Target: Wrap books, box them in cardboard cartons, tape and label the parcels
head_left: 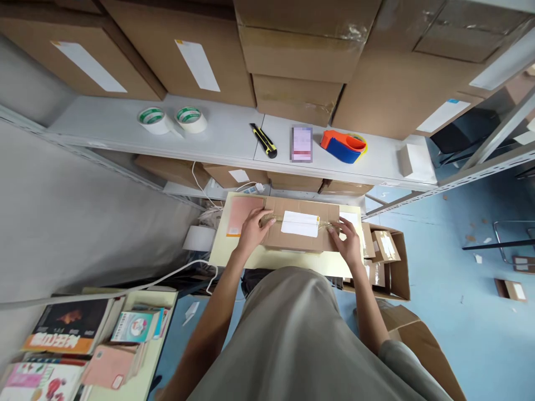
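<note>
A closed cardboard box (276,240) lies on the cream tabletop (251,259), with a white label (295,223) and clear tape along its upper face. My left hand (253,229) grips its left end, thumb and fingers bent over the top near the tape. At the opposite end, my right hand (349,239) holds the box with its fingers curled at the tape's edge. A pink book or folder (240,211) lies flat beside my left hand. Part of a white sheet (354,218) shows by my right hand.
Ahead, a shelf (234,125) carries tape rolls (191,119), a box cutter (263,140) and an orange-blue tape dispenser (345,146). Large cartons (292,50) stand behind them. An open carton (399,267) of small boxes sits at right; books (111,365) are stacked at lower left.
</note>
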Motion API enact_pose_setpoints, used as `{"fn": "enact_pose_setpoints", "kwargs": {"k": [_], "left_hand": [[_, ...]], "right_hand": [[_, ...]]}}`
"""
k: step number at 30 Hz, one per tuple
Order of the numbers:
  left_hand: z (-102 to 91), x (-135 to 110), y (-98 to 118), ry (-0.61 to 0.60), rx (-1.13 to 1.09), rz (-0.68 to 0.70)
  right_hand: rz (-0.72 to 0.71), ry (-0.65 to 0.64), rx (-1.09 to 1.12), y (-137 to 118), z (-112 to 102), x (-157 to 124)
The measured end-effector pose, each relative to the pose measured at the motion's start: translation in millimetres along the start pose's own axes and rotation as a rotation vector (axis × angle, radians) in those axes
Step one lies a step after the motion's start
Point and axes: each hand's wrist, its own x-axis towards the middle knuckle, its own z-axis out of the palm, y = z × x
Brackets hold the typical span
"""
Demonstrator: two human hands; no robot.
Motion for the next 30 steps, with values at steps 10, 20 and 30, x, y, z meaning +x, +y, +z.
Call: {"fn": "enact_pose_setpoints", "kwargs": {"k": [10, 20, 30], "left_hand": [[-6.4, 9.1, -2.0, 0.016, 0.013, 0.011], [14.1, 155.7, 157.0, 0.041, -0.012, 0.424], [60.7, 154.3, 196.3, -0.004, -0.163, 0.414]], "right_hand": [[0.015, -0.12, -0.066, -4.3, -13.6, 6.9], [-0.19, -0.016, -0.631, -115.7, -56.7, 211.2], [0.023, -0.26, -0.951, -142.1, -41.8, 263.0]]}}
